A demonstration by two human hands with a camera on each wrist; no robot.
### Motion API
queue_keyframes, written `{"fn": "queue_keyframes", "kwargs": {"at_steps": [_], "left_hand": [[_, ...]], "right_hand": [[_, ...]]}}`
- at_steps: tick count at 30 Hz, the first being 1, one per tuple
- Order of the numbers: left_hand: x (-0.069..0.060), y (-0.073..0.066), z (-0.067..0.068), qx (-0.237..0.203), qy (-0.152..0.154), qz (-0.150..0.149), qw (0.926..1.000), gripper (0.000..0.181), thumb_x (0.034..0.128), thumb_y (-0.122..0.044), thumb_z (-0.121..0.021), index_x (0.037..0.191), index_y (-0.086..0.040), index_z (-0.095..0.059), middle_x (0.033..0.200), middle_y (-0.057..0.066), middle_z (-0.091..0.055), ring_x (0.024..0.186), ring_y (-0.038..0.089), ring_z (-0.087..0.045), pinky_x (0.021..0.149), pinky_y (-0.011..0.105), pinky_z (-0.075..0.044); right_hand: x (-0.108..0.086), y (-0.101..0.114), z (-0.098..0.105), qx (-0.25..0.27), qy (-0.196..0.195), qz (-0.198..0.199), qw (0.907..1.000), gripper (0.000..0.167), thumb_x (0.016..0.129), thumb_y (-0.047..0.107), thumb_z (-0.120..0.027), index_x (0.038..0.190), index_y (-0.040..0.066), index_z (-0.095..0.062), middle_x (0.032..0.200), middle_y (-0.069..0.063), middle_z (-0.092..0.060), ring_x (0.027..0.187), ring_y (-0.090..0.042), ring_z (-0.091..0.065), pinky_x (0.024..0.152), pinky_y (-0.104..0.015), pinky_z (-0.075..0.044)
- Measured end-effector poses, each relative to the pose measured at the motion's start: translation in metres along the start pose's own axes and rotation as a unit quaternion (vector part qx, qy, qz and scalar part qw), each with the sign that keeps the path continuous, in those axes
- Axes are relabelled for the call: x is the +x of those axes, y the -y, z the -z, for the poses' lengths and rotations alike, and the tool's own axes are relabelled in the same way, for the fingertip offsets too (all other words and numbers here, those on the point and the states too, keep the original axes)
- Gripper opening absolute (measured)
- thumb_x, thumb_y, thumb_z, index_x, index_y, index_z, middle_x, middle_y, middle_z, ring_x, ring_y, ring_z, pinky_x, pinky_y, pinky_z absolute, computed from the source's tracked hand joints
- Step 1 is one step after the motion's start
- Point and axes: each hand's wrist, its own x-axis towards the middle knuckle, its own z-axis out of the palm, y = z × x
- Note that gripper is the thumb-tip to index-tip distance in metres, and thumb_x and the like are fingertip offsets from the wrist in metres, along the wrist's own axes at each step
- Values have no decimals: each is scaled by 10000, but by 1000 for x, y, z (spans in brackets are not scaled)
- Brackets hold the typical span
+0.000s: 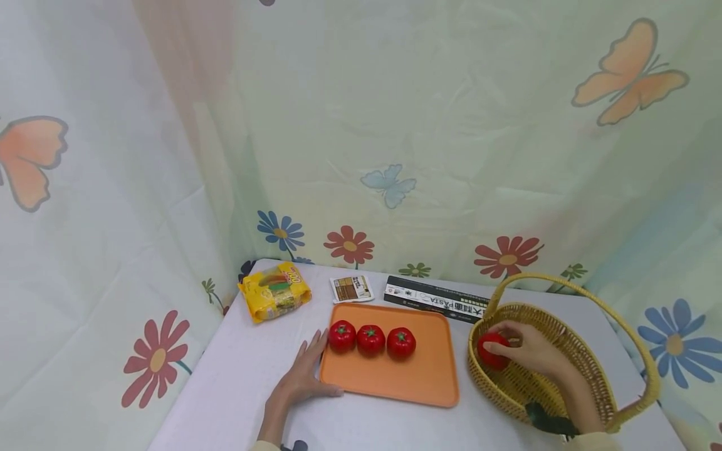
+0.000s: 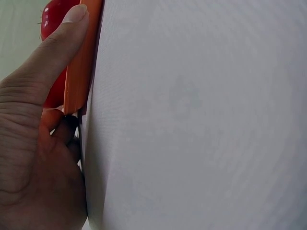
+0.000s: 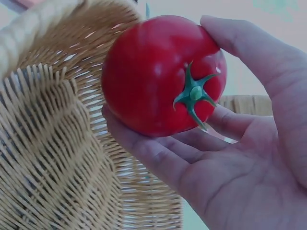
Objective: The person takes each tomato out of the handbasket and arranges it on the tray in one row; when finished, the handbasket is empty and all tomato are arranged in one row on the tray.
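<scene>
In the right wrist view a red tomato (image 3: 158, 76) with a green star-shaped stem sits between the thumb and fingers of my right hand (image 3: 240, 158). The head view has this right hand (image 1: 527, 347) inside the left part of the wicker basket (image 1: 586, 351), gripping the tomato (image 1: 492, 352). My left hand (image 1: 304, 376) rests at the near left corner of the orange tray (image 1: 395, 382), fingers extended along its side and thumb at its front edge. On the tray, a left tomato (image 1: 341, 336), a middle tomato (image 1: 370, 340) and a right tomato (image 1: 401, 343) form a row.
A yellow packet (image 1: 275, 292) lies at the back left of the white table (image 1: 225, 382). Behind the tray are a small white-and-brown sachet (image 1: 352, 289) and a long black pasta box (image 1: 434, 297). The basket's tall handle (image 1: 615, 316) arches over its opening.
</scene>
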Motion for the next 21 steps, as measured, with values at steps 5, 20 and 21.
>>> {"fn": "queue_keyframes", "kwargs": {"at_steps": [5,20,21], "left_hand": [[1,1,0,-4,-12,-9,10000,1314,690,-474,-1012,1737,-302,-238,1811,110,-155,1648,498,2,1273,768,-119],[1,1,-1,49,-61,18,10000,1317,681,-488,-1015,1735,-298,-249,1810,104,-166,1649,496,-12,1271,766,-144],[1,1,-1,59,-65,17,10000,1317,681,-486,-1016,1735,-297,-249,1810,107,-166,1648,499,-14,1270,767,-144]], "right_hand": [[-8,8,2,275,-50,100,9996,539,1003,308,-788,1389,-40,-645,1307,-219,-674,1116,-318,-640,823,-341,-669],[-16,34,-18,1071,-329,767,9907,575,944,152,-844,1419,-73,-612,1361,-287,-617,1144,-366,-670,810,-335,-680],[-16,36,-20,1169,-311,765,9897,574,941,149,-847,1413,-71,-608,1372,-296,-610,1140,-362,-670,811,-349,-683]]}}
